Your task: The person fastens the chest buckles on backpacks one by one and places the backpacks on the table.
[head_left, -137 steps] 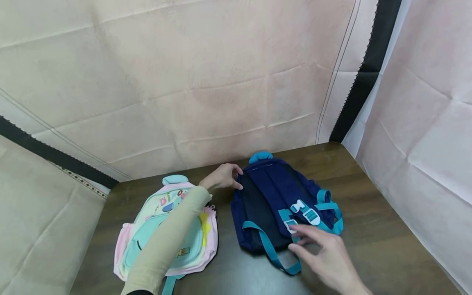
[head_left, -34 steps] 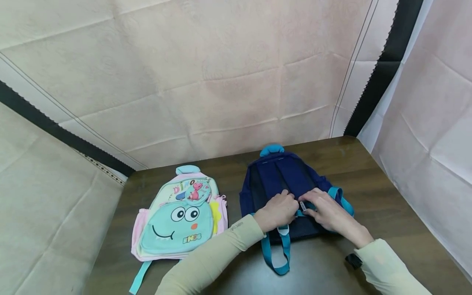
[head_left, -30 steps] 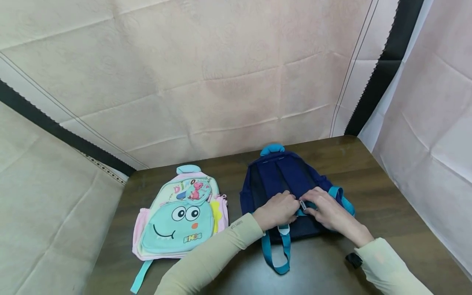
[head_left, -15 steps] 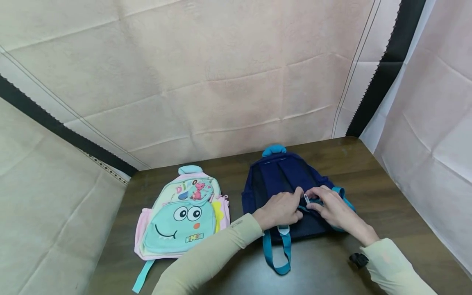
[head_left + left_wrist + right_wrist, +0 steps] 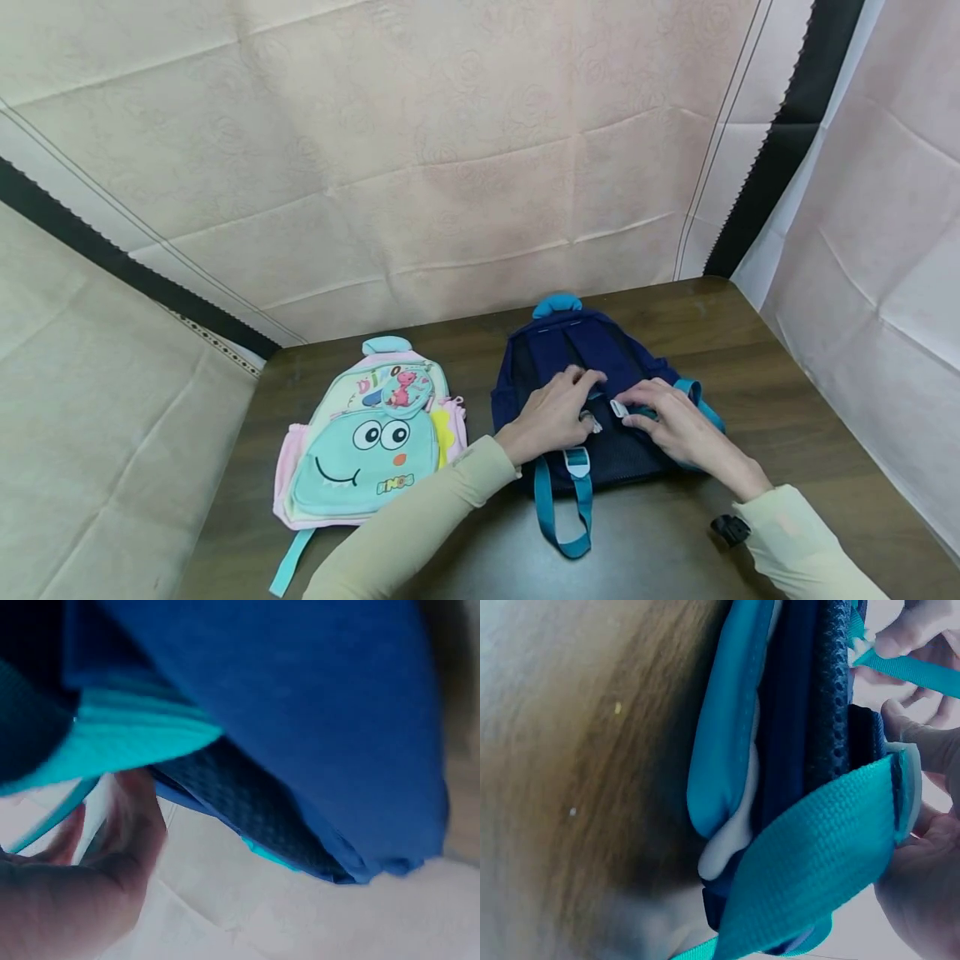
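Note:
A navy backpack (image 5: 525, 379) with teal straps lies back side up on the table. My left hand (image 5: 551, 417) is over its middle, thumb and fingers pinching a white buckle piece (image 5: 594, 424) on a teal strap. In the right wrist view, that thumb presses the white piece (image 5: 861, 651) and its strap. My right hand (image 5: 678, 423) pinches another white plastic buckle (image 5: 618, 409) just to the right, a gap apart from the first. A wide teal strap (image 5: 817, 847) runs to this buckle. The left wrist view shows navy fabric (image 5: 315, 712) beside the curved left hand.
A pink and mint cartoon-face backpack (image 5: 360, 458) lies to the left, its teal strap (image 5: 291, 562) trailing forward. A teal strap loop (image 5: 572, 546) hangs from the navy bag toward the front. Pale fabric walls (image 5: 450, 183) surround the wooden table (image 5: 757, 400).
Earlier, my left hand held the navy backpack's upper left edge, then both hands met at the straps. Since half a second ago, the left hand has shifted left, exposing the white piece beneath it.

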Tool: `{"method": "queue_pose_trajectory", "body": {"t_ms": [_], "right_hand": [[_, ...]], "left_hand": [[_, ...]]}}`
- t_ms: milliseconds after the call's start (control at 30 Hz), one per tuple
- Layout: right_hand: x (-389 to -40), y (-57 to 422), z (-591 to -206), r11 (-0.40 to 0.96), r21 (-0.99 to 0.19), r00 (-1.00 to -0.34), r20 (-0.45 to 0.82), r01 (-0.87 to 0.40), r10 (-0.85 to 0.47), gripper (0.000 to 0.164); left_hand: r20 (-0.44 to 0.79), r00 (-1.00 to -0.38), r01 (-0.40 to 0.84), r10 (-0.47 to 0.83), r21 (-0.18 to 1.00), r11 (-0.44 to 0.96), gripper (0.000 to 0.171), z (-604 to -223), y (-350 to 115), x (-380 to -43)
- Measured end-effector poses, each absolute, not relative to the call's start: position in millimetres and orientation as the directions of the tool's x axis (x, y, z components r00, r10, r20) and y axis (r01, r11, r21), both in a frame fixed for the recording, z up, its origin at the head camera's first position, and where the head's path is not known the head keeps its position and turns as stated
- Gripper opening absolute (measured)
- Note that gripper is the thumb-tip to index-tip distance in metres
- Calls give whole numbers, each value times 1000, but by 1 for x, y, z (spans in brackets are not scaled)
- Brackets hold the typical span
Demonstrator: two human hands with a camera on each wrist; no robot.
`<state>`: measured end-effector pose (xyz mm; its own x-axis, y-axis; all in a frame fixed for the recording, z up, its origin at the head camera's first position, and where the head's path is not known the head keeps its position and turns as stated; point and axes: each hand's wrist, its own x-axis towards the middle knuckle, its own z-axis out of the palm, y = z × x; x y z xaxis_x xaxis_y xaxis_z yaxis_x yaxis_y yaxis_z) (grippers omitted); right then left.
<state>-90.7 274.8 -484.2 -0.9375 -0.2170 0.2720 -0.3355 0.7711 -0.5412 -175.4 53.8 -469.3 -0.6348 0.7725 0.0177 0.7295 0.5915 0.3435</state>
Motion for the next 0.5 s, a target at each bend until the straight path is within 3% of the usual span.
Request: {"method": "queue_pose_trajectory", "body": {"t_ms": [100, 167, 333, 500], "right_hand": [[-91, 272, -483, 789, -527, -946, 238, -316, -220, 26], [-92, 270, -483, 800, -521, -952, 217, -299, -215, 26], [-98, 275, -501, 791, -508, -936, 260, -340, -236, 26], [-108, 285, -530, 777, -459, -891, 353, -431, -285, 23]], "left_hand": [[96, -594, 795, 799, 228, 563, 82, -471, 51, -177], [133, -535, 844, 834, 138, 519, 84, -471, 50, -178], [109, -392, 920, 914, 15, 393, 55, -465, 46, -185], [-7, -342, 938, 940, 50, 342, 29, -462, 43, -192]]}}
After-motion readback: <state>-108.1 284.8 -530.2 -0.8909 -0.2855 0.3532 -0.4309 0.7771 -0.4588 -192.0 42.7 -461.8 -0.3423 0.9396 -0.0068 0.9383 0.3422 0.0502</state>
